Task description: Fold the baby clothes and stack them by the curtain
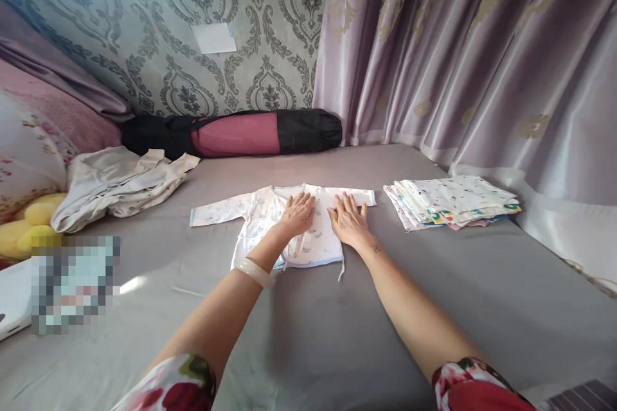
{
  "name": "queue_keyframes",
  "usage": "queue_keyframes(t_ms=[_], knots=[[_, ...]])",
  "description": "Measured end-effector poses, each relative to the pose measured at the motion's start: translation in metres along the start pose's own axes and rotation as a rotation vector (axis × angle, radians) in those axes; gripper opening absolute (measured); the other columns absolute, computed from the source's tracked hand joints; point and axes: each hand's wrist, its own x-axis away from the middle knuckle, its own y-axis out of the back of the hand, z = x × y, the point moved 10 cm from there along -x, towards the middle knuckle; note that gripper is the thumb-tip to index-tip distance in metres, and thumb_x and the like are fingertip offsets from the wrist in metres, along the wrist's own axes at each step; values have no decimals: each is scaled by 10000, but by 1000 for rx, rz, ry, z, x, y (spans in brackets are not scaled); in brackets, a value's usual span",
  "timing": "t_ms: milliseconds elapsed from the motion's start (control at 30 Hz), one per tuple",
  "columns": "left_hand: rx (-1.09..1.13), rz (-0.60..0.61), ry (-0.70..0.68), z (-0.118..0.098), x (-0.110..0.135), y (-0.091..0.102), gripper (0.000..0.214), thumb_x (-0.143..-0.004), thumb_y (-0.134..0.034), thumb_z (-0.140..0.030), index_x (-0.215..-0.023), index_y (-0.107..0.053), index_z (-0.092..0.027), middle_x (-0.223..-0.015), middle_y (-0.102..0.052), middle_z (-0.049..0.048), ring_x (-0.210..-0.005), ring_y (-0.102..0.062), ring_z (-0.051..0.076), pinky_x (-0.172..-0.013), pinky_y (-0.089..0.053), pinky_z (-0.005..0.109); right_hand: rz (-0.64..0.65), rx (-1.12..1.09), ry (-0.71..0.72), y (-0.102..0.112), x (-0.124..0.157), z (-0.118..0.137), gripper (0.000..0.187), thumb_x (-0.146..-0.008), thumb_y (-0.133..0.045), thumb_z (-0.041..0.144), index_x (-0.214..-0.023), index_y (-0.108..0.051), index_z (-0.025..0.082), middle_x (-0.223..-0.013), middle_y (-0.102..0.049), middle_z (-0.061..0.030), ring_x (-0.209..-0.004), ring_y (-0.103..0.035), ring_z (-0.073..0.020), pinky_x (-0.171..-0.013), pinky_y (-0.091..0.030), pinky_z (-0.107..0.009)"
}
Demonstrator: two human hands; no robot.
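A small white baby shirt (263,218) with pale prints, blue trim and tie strings lies spread flat on the grey sheet, its sleeves stretched out to both sides. My left hand (297,213) rests flat on the middle of its chest, fingers pointing away from me. On the shirt's right side, near where the sleeve begins, my right hand (349,219) lies palm down with its fingers spread. Neither hand grips the cloth. A pale bangle (254,272) circles my left wrist.
Right of the shirt sits a stack of folded printed cloths (453,200). Rumpled light clothes (120,183) lie at the left, beside a yellow plush toy (36,221). A black and pink rolled bag (236,133) lies along the patterned wall. Curtains (434,45) hang on the right.
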Motion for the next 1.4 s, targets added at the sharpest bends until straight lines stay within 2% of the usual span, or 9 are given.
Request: queue_keyframes(t_ms=[133,333,467,600,733,867,1000,1200,1400], knots=[[6,-3,-20,-3,-23,-6,487,-973,-256,-247,-1431,-384,-142,-1542,-348,126,-1453,-245,256,-1182,-183,493,64,-5,-15,-7,0,-2,616,-1001,-139,477,-1523,-278,183,-1599,-187,-137,-1465,-143,-317,-1138,-80,-587],[34,-33,-24,-4,-42,-13,493,-990,-244,-310,-1446,-366,-167,-1543,-347,127,-1447,-260,247,-1176,-210,479,93,8,-20,-11,-2,-3,628,-997,-123,493,-1528,-267,191,-1606,-161,-131,-1469,-123,-316,-1136,-67,-592],[8,-34,-14,-6,-42,-16,570,-991,-209,-423,-1487,-309,-160,-1566,-296,122,-1460,-213,289,-1164,-194,546,98,9,-21,-11,-2,-4,628,-996,-112,493,-1529,-265,200,-1607,-160,-130,-1468,-127,-317,-1132,-69,-595],[-39,-45,-17,-6,-41,-21,594,-989,-188,-449,-1504,-286,-169,-1577,-267,119,-1459,-198,327,-1146,-163,613,96,-4,-39,-10,-2,-6,616,-995,-129,493,-1526,-280,218,-1609,-151,-129,-1466,-121,-334,-1128,-76,-603],[-29,-58,-7,-4,-41,-22,606,-986,-195,-469,-1498,-292,-158,-1578,-264,121,-1460,-195,323,-1151,-154,606,91,-11,-60,-9,-2,-8,601,-995,-138,488,-1518,-302,240,-1604,-178,-133,-1463,-140,-333,-1126,-84,-605],[6,-111,-31,-6,-37,-13,573,-976,-274,-471,-1453,-354,-164,-1551,-325,135,-1450,-231,293,-1158,-180,564,8,-14,-81,-1,-4,-13,593,-998,-132,463,-1479,-378,219,-1574,-257,-152,-1448,-197,-311,-1125,-100,-595],[43,-179,-93,-13,-29,0,508,-959,-357,-468,-1361,-459,-175,-1488,-431,121,-1405,-325,245,-1169,-194,504,-70,-51,-199,8,-4,-31,609,-996,-131,451,-1420,-460,163,-1570,-252,-171,-1458,-154,-314,-1129,-100,-570],[59,-106,-70,-13,-29,-3,533,-941,-374,-504,-1397,-418,-230,-1528,-383,83,-1428,-287,234,-1180,-171,502,-177,-107,-436,14,-1,-64,581,-984,-229,463,-1383,-501,141,-1564,-231,-214,-1455,-123,-354,-1115,-74,-580],[73,-84,-57,-11,-32,-7,588,-922,-395,-557,-1407,-404,-226,-1539,-364,84,-1437,-266,256,-1180,-161,511,-189,-103,-555,14,0,-85,537,-972,-296,469,-1316,-567,158,-1412,-449,-218,-1381,-270,-356,-1091,-94,-580]])
